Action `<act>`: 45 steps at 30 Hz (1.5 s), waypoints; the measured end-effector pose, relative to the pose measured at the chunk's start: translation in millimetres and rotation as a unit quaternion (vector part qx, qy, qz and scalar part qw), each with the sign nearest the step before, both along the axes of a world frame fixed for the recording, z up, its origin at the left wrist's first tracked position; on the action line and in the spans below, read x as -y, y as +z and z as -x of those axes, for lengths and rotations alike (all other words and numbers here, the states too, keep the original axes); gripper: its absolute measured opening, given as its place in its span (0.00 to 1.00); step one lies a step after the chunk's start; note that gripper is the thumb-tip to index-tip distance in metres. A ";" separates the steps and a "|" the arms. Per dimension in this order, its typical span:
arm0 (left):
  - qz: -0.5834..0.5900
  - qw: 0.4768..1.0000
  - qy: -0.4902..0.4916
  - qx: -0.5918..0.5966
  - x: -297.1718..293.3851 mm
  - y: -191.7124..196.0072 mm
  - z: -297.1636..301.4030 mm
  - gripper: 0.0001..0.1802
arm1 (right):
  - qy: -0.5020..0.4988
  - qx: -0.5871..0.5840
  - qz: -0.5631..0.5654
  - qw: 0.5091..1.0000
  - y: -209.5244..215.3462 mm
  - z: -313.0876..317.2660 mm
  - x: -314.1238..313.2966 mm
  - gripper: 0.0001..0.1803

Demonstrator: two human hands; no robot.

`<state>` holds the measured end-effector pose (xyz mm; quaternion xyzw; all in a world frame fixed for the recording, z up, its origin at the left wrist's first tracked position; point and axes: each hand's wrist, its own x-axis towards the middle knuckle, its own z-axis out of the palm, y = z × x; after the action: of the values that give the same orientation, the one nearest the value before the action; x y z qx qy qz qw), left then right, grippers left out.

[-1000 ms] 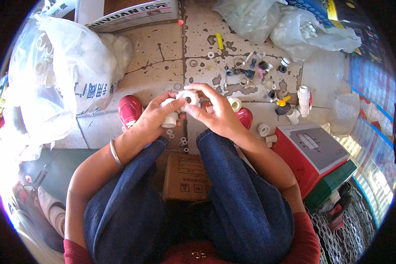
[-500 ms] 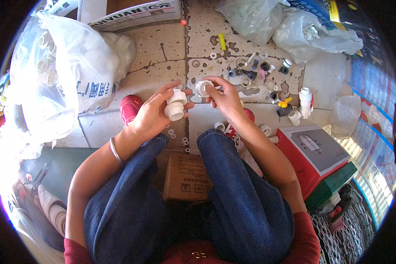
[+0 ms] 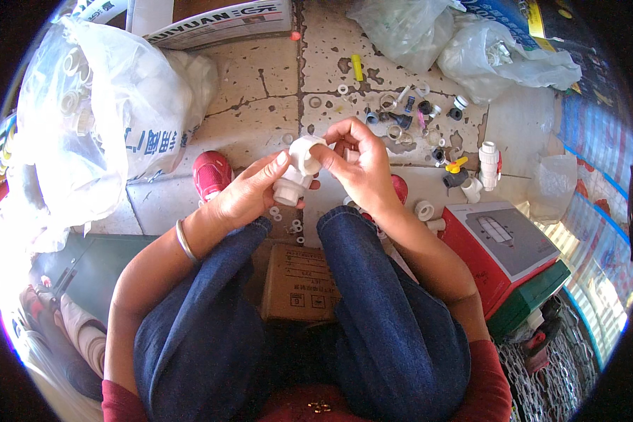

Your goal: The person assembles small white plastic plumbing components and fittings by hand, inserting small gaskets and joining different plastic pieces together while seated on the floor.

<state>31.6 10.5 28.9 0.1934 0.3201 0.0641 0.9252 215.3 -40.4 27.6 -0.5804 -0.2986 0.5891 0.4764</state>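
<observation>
My left hand (image 3: 250, 186) is closed around a white plastic pipe fitting (image 3: 289, 193), which is held tilted above the floor between my knees. A white ring-shaped nut (image 3: 304, 149) sits at the upper end of the fitting. My right hand (image 3: 362, 165) grips this nut, with the thumb pressed at its opening. A small pale piece (image 3: 352, 155) shows among the right fingers; its kind is hard to make out. Whether the nut is threaded on the fitting or only rests against it, I cannot tell.
Ahead on the tiles lie several loose fittings and rings (image 3: 401, 119), with a white valve (image 3: 489, 165) to the right. A large clear bag of fittings (image 3: 77, 133) stands at left. A red box (image 3: 499, 246) is by my right arm, and a cardboard box (image 3: 299, 281) between my legs.
My right hand has moved left and down to meet the left hand. The white parts, apart before, are now together. The fitting in my left hand has shifted slightly right and down.
</observation>
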 end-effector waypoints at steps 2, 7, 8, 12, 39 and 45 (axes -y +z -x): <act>-0.015 1.000 -0.006 0.013 -0.4 -1.3 1.1 0.30 | 0.018 0.005 -0.015 1.000 4.6 1.5 0.4 0.11; 0.037 0.999 0.018 0.022 0.8 -1.7 4.8 0.31 | 0.037 0.008 0.024 0.999 14.3 -0.1 0.3 0.11; 0.049 0.998 0.024 0.021 1.0 -1.2 4.8 0.31 | 0.054 0.016 0.041 0.998 15.5 -1.3 0.7 0.11; 0.064 0.997 0.040 0.002 0.6 1.5 2.2 0.31 | 0.015 0.034 0.020 0.999 16.0 3.0 0.7 0.10; 0.008 0.996 0.093 -0.006 -3.8 17.1 -2.3 0.35 | 0.083 0.241 -0.159 0.954 47.3 -5.5 3.7 0.27; -0.019 0.995 0.092 -0.025 -5.8 19.4 0.6 0.30 | 0.099 0.258 -0.177 0.945 47.6 -7.7 9.5 0.25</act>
<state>31.0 16.3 48.3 0.1825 0.3579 0.1500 0.9034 223.1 -49.9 75.2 -0.5864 -0.5663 0.4014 0.4176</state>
